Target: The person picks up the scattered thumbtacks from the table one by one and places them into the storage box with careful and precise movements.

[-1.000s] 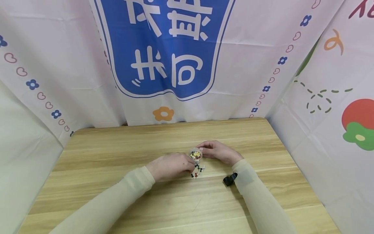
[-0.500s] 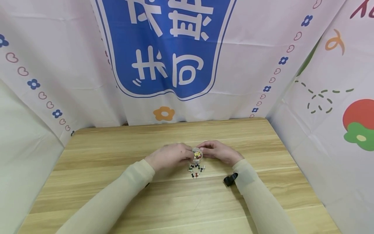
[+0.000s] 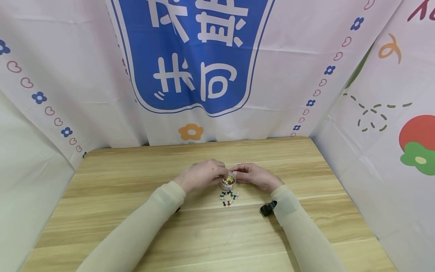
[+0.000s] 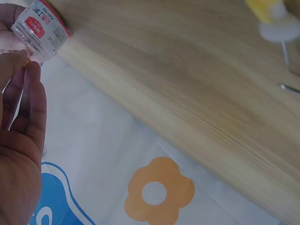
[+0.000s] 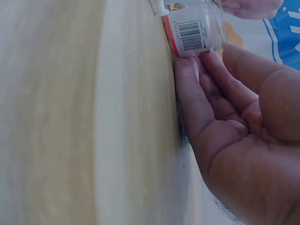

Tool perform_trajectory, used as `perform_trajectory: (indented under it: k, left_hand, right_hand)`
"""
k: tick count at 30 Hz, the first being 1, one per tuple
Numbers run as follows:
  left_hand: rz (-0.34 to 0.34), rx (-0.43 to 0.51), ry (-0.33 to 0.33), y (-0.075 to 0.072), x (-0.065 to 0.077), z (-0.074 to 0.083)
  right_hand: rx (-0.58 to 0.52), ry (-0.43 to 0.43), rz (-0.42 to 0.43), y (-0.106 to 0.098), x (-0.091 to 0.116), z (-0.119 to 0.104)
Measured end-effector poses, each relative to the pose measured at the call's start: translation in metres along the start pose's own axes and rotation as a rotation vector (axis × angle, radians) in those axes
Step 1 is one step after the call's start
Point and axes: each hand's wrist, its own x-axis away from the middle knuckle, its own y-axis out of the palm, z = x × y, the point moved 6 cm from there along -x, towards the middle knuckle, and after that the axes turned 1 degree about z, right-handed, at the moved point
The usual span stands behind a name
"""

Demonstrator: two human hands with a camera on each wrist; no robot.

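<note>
A small clear jar (image 3: 228, 186) of multicoloured push pins stands upright on the wooden table, its label and barcode showing in the wrist views. My right hand (image 3: 255, 176) holds it from the right side, fingertips against the wall and thumb near the rim. At the mouth, my left hand (image 3: 203, 176) pinches a tiny yellow-orange push pin (image 4: 27, 62) between thumb and fingertips; most of that pin is hidden. Just in front of the jar, several loose push pins (image 3: 229, 203) in red, black, green and white form a rough ring.
The wooden table (image 3: 204, 241) reaches back to a white cloth (image 3: 163, 128) with a blue printed sign. A black device (image 3: 268, 208) sits by the right wrist. Close to the left wrist camera, a yellow push pin (image 4: 272, 14) lies at the upper right.
My left hand has risen from the loose pins to the jar, then shifted back over its rim. A pin formerly hidden under it now shows in the ring. The right hand stays put.
</note>
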Motion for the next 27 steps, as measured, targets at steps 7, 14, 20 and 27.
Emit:
perform_trajectory:
  k: [7,14,20,27]
  left_hand:
    - [0.004,0.027,0.003,0.001,0.002,-0.001]
    - [-0.006,-0.001,0.053,-0.002,0.012,0.008]
    - [-0.043,-0.029,0.130,0.002,0.019,0.022]
    - [-0.063,-0.105,0.186,0.012,0.026,0.035]
  right_hand:
    - [0.002,-0.008,-0.010,0.000,0.000,0.000]
    - [-0.002,-0.007,-0.011,0.001,0.000,0.000]
    - [0.000,-0.012,-0.014,0.001,0.000,-0.001]
    - [-0.009,-0.017,-0.025,0.001,0.000,-0.001]
